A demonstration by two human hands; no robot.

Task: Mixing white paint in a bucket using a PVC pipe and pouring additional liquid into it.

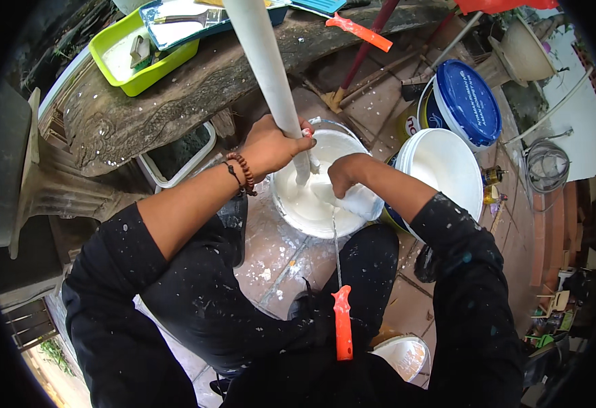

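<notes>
A white bucket of white paint [286,216] stands on the floor between my knees. My left hand [271,146] is wrapped round a long white pole [260,51], whose lower end reaches into the bucket. Over the bucket's right side, my right hand [352,173] is closed on a white, paint-covered piece [358,201]; its exact kind is hard to make out. From the bucket's near rim a thin metal rod runs toward me to an orange handle [343,323], which neither hand touches.
A thick wooden slab [196,109] holds a lime-green tray [145,87], a paintbrush [188,20] and another orange handle [359,32]. To the right are an open white bucket [447,170] and a blue-lidded pail [470,102]. A coiled cable [547,166] lies farther right.
</notes>
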